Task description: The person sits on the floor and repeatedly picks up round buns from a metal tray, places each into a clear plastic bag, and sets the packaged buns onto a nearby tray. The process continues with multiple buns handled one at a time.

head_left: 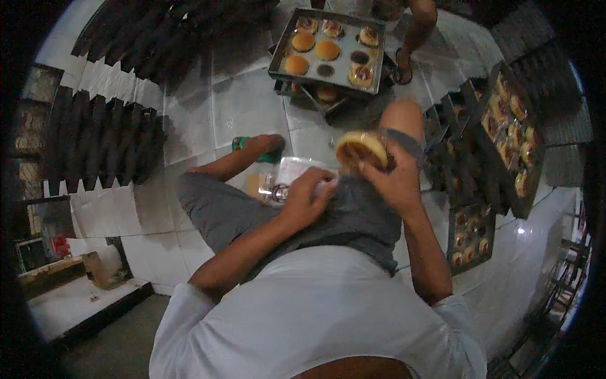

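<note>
My right hand (398, 180) grips a round golden bun (361, 150) by its right edge, and the bun's browner side is turned partly toward me. Above my lap, my left hand (309, 197) has its fingers curled together; a pale, shiny bit shows at the fingertips, too blurred to name. Just beyond that hand lie clear plastic bags (297, 167) with printing on them. In front of my legs a square metal tray (383, 60) carries several round buns, some plain golden and some in shiny wrap, among dark round hollows.
More dark trays lie under the front one. At right, stacked trays (527, 205) hold wrapped buns, with another bun tray (451, 243) lower down. Dark trays (95, 142) stand in a row at left. Another person's leg (420, 28) is beside the front tray. Pale tiles (240, 107) cover the floor.
</note>
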The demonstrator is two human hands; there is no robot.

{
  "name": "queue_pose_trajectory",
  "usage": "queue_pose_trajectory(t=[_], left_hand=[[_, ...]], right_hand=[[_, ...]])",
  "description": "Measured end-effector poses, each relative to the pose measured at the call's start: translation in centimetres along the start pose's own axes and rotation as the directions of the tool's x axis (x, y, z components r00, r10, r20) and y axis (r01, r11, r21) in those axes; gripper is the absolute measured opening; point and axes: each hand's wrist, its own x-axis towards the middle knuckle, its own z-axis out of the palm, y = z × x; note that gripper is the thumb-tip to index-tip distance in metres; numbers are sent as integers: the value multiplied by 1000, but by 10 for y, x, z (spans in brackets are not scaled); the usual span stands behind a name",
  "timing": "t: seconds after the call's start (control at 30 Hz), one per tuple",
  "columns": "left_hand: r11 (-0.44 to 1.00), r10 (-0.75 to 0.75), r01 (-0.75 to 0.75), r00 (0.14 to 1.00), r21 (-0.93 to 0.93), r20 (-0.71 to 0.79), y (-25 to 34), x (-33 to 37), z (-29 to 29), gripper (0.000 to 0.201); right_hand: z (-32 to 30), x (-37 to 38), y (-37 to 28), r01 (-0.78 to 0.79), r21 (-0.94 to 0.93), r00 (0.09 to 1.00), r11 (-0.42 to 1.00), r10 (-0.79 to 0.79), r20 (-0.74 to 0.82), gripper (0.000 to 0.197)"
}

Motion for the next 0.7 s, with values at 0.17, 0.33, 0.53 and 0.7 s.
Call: queue_pose_trajectory(t=[0.17, 0.33, 0.53, 0.7], left_hand=[[732, 6, -102, 990, 674, 143, -63, -39, -39, 41], [726, 90, -215, 971, 653, 220, -76, -50, -37, 31], [714, 269, -133, 958, 687, -94, -9, -38, -73, 18], [882, 138, 30, 938, 470, -319, 18, -27, -86, 58]], right_hand=[[-8, 175, 6, 575, -419, 667, 702, -699, -257, 52], [25, 212, -2, 299, -344, 954, 890, -275, 118, 43], [84, 51, 40, -291, 60, 593, 955, 130, 795, 46], [101, 15, 10, -563, 472, 761, 679, 204, 615, 29]])
